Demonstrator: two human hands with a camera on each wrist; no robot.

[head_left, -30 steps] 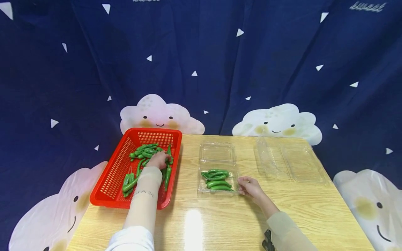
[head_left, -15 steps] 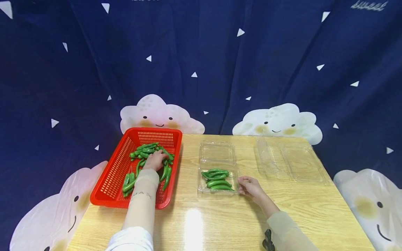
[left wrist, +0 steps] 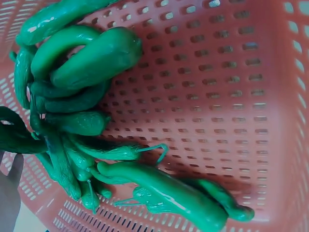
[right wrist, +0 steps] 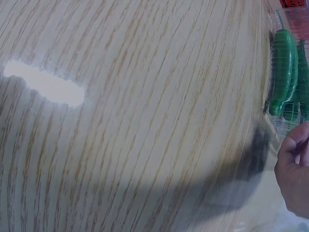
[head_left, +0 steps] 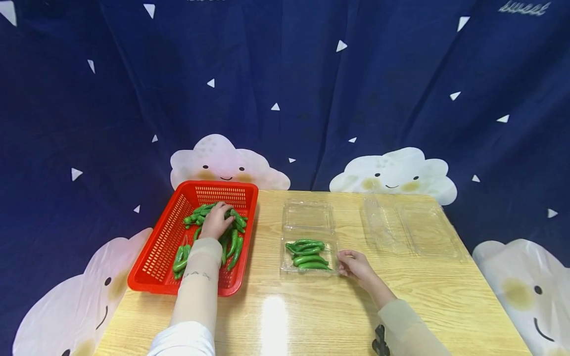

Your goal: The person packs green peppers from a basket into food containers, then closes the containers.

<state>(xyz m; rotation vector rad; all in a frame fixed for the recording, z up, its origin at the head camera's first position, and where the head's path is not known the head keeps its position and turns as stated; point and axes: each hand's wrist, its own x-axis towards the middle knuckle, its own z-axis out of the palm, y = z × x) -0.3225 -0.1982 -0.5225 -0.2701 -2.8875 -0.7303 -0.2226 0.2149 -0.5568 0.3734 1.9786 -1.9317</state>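
In the head view my left hand (head_left: 215, 222) reaches into the red basket (head_left: 153, 232) of green chili peppers (head_left: 196, 217). Thumb and fingers lie on either side of a dark pepper (left wrist: 19, 137), which the left wrist view shows at the thumb's tip; most of this hand is outside that view. My right hand (head_left: 355, 265) pinches the right edge of an open clear plastic container (head_left: 307, 216), its fingers curled there in the right wrist view. Several peppers (head_left: 310, 259) lie side by side in the container's near half.
More clear plastic containers (head_left: 429, 232) lie open at the right of the wooden table (head_left: 320, 316). A dark blue curtain (head_left: 285, 59) with clouds hangs behind the table. The basket's high rim stands around the left hand.
My left hand has moved back and slightly left within the basket, and peppers at the basket's right side have shifted. The right hand and the container stay in place.
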